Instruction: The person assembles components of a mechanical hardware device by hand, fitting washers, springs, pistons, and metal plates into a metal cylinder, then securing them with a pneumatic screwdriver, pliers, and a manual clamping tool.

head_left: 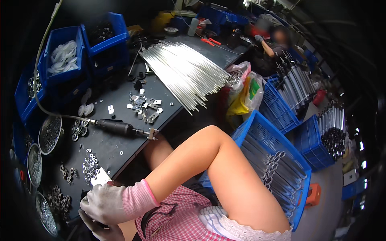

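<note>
Both my hands are in grey gloves, close together at the table's near left edge. My right hand (106,203), with a pink cuff, is closed with its fingers curled downward; what it holds is hidden behind it. Just below, my left hand (100,229) is partly covered by the right one; its fingers are bent around something dark that I cannot make out. Right beyond the right hand lies a flat white piece (100,177). Small nuts (91,164) are scattered beside it, and a pile of small metal fittings (58,197) lies left of the hands.
A black hand-held power tool (116,127) with a hose lies across the table (110,144). Behind are loose metal brackets (146,108) and a stack of silver rods (185,74). Metal bowls (50,134) and blue bins (64,74) line the left. A blue crate (251,124) stands right.
</note>
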Motion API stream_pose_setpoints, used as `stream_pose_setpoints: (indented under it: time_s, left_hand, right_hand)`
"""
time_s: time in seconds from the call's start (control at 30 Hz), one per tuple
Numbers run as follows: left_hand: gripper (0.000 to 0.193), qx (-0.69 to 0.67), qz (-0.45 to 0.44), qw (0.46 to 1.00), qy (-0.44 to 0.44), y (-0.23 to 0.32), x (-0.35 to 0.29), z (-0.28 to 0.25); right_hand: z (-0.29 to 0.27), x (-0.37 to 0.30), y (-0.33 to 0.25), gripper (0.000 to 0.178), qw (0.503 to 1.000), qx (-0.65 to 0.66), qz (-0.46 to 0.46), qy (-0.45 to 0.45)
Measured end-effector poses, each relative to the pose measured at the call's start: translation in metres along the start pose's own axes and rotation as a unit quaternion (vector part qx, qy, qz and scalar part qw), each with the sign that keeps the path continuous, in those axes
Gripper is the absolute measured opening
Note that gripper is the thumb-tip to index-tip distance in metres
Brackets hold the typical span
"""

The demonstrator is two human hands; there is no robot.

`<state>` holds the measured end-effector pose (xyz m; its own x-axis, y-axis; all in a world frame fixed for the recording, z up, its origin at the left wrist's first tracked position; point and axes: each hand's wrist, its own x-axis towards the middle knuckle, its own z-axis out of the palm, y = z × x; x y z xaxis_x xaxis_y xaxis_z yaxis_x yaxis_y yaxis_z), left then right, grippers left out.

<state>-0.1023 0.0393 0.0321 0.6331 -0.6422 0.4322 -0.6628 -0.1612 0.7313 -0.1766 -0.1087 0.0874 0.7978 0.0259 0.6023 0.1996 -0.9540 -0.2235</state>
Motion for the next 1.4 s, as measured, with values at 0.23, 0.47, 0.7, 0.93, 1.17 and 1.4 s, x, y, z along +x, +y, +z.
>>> stream_pose_setpoints:
  time_s: [0.23, 0.47, 0.7, 0.93, 1.17, 1.4]
  left_hand:
    - [0.022, -0.009, 0.153, 0.985, 0.08, 0.046, 0.027, 0.023]
    - [0.029, 0.08, 0.117, 0.99, 0.019, 0.046, 0.028, 0.007]
    - [0.065, -0.125, 0.002, 0.987, 0.103, -0.004, -0.026, 0.018]
    - [0.059, -0.108, -0.025, 0.988, 0.108, 0.006, -0.035, 0.008]
    - [0.064, -0.145, -0.048, 0.98, 0.126, 0.017, -0.032, 0.014]
    - [0.062, -0.212, -0.048, 0.972, 0.092, 0.032, -0.007, 0.021]
  right_hand:
    - [-0.028, -0.032, 0.025, 0.02, 0.989, -0.006, -0.047, 0.139]
    - [-0.093, -0.134, 0.156, 0.03, 0.927, -0.265, 0.256, 0.068]
    - [-0.237, -0.233, 0.317, 0.037, 0.687, -0.392, 0.609, 0.063]
    - [-0.226, -0.241, 0.39, 0.043, 0.613, -0.481, 0.623, -0.067]
    - [-0.246, -0.246, 0.407, 0.041, 0.661, -0.452, 0.593, -0.085]
    - [-0.259, -0.235, 0.393, 0.037, 0.697, -0.389, 0.553, -0.238]
